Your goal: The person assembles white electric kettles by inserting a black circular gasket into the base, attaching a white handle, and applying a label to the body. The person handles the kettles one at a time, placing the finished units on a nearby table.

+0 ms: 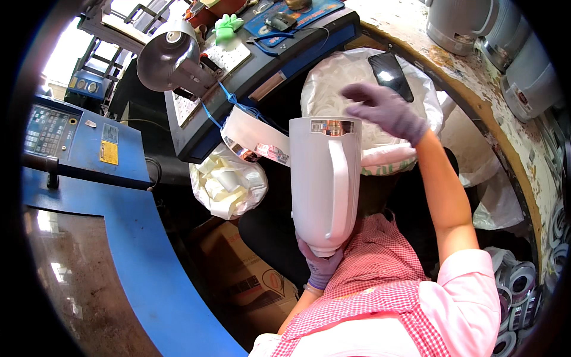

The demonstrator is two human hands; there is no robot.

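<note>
My left hand (321, 268), in a greyish-purple glove, is closed around the narrow end of a pale grey plastic jug body (318, 184). The jug has a long side handle (339, 190); its wide end points away from me, and a shiny label (333, 127) sits near that rim. My right hand (386, 112), gloved too, is raised off the jug's far right side with its fingers stretched out and nothing visible in them. Beside the jug's left edge hangs a white strip of labels (256, 138), tied with blue string to the desk.
A black phone (391, 76) lies on a large white plastic bag (324, 83). A smaller bag of scraps (229, 185) is beneath the desk. Pliers (270, 43) and a dark grey vessel (169, 56) rest on the desk. Blue machinery (143, 262) flanks my left; grey jugs (458, 27) line the right-hand bench.
</note>
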